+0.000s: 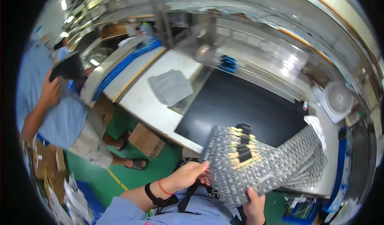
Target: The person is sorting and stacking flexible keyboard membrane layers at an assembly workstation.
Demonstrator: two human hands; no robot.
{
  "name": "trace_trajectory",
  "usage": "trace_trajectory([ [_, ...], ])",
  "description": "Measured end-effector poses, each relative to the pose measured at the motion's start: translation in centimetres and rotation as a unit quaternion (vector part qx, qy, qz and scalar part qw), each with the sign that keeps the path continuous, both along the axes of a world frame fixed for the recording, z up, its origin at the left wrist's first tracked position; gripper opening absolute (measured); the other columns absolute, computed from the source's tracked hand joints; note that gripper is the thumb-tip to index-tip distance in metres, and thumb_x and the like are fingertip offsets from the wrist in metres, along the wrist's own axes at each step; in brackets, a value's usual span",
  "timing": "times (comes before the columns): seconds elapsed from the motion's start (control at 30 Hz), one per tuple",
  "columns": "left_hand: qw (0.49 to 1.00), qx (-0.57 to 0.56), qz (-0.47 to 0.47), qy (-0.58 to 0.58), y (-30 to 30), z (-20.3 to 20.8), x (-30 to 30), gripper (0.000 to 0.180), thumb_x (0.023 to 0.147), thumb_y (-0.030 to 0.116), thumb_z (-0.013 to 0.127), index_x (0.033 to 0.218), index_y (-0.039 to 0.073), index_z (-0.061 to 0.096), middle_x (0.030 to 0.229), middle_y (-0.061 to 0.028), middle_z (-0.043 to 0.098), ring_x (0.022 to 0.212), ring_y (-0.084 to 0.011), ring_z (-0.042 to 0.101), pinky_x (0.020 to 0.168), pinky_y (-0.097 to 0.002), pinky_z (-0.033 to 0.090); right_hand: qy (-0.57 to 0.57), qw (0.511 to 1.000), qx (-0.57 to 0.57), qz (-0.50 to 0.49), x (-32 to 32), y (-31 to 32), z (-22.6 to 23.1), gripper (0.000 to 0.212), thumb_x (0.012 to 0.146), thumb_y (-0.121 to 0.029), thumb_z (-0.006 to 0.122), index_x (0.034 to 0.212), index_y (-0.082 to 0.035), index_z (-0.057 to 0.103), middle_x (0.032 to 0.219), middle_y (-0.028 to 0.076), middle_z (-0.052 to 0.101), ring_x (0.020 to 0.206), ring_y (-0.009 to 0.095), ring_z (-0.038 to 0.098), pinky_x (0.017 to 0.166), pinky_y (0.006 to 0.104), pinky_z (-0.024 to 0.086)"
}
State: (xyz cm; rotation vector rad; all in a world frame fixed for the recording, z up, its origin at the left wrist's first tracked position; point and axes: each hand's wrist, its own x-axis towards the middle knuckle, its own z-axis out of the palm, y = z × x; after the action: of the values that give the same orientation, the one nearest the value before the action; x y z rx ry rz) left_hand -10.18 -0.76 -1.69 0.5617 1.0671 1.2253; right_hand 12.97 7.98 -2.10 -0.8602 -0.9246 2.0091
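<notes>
Though both hands grip it, the near end of the tray stack [256, 169] is partly hidden by them, and the small parts in its pockets are too fine to make out. The left hand [188, 176] is curled closed around the stack's near left corner; the right hand [255, 205] clamps the near edge from below, thumb up over the rim, its wrist cut off by the frame. The trays are thin, grey, moulded plastic with a grid of tiny cells, fanned so their far right ends splay apart. A cluster of dark blocks [244, 145] on pale strips sits on the top tray. The stack's long axis runs from near left to far right, over the bench [152, 105] edge and its black mat [240, 105]
</notes>
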Motion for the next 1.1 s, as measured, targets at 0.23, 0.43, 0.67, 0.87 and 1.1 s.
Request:
trace_trajectory([
  [0.23, 1.0, -0.014, -0.014, 0.023, 0.2, 0.4, -0.2, 0.051, 0.099, 0.036, 0.032, 0.094, -0.005, 0.061, 0.088, -0.0108, 0.065, 0.077, -0.0163, 0.06, 0.071, -0.0252, 0.045, -0.037, 0.99, 0.059, 0.123, 2.0, 1.1, -0.3, 0.054, 0.086, -0.019, 0.061, 0.129, 0.003, 0.037, 0.125, 0.009, 0.047, 0.114, 0.017, 0.043, 0.097, 0.0329, 0.034],
  [0.43, 0.914, 0.399, 0.071, 0.008, -7.5, 9.4, -8.9, 0.058, 0.082, 0.059, 0.052, 0.065, 0.004, 0.058, 0.072, -0.0125, 0.067, 0.057, -0.0195, 0.062, 0.052, -0.027, 0.045, -0.02, 0.978, 0.094, 0.183, 2.3, 1.3, 1.0, 0.058, 0.086, -0.02, 0.06, 0.131, 0.005, 0.034, 0.127, 0.011, 0.047, 0.114, 0.018, 0.044, 0.097, 0.0328, 0.036],
  [0.67, 0.791, 0.605, 0.062, -0.07, -12.1, 15.7, -10.7, 0.053, 0.096, 0.023, 0.038, 0.048, 0.008, 0.055, 0.049, -0.0066, 0.06, 0.036, -0.0135, 0.052, 0.037, -0.0236, 0.031, 0.011, 0.99, 0.061, 0.13, 1.5, 1.1, -0.7, 0.07, 0.081, -0.027, 0.064, 0.134, 0.003, 0.029, 0.131, 0.012, 0.043, 0.12, 0.022, 0.042, 0.101, 0.0359, 0.032],
  [0.87, 0.983, 0.099, -0.083, 0.132, -1.9, 3.7, -4.1, 0.059, 0.097, 0.042, 0.028, 0.081, -0.001, 0.064, 0.084, -0.0123, 0.065, 0.077, -0.0177, 0.059, 0.071, -0.0304, 0.046, 0.014, 0.997, 0.023, 0.079, 0.7, 0.6, -0.2, 0.049, 0.085, -0.014, 0.058, 0.128, 0.002, 0.039, 0.123, 0.009, 0.049, 0.112, 0.017, 0.046, 0.096, 0.0333, 0.035],
  [1.1, 0.994, 0.068, -0.086, 0.004, 0.6, -0.8, -0.7, 0.074, 0.094, 0.056, 0.015, 0.106, -0.002, 0.059, 0.095, -0.009, 0.062, 0.083, -0.0148, 0.055, 0.075, -0.0268, 0.042, -0.022, 0.999, 0.034, 0.034, 0.1, 0.2, 0.4, 0.054, 0.083, -0.011, 0.057, 0.13, 0.003, 0.034, 0.123, 0.014, 0.049, 0.111, 0.025, 0.05, 0.096, 0.038, 0.038],
])
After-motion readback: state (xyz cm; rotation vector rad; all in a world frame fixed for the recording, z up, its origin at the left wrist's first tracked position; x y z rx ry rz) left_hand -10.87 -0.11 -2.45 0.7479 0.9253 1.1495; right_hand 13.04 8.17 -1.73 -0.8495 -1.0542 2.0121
